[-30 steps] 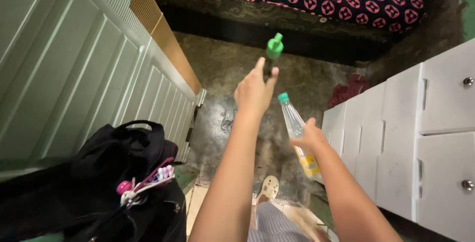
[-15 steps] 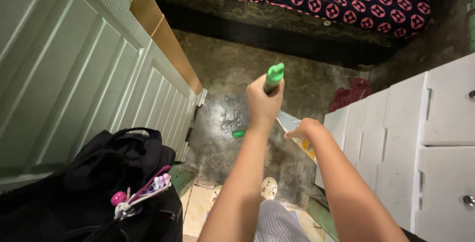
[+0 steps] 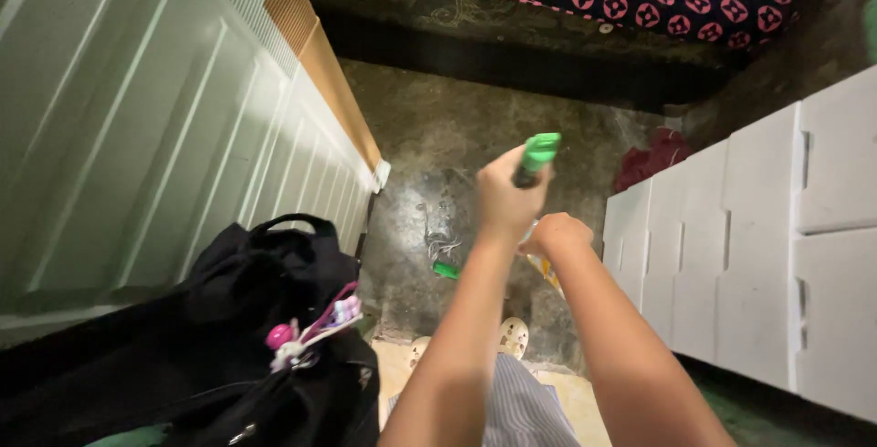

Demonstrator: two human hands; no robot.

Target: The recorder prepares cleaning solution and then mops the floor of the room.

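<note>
Dark, mottled concrete floor fills the narrow gap between a pale panelled door and a white drawer unit. Above that floor, the person's left hand is fisted around a dark bottle with a bright green cap, tilted away from the body. Just right of it, the right hand closes on a clear plastic bottle with a yellow label, mostly hidden, apparently uncapped since a small green cap lies on the floor below. A black bag sits near the door.

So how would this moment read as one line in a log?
left hand: grips green-capped item | right hand: holds clear bottle, mostly hidden | floor: small green cap | black bag at left
</note>
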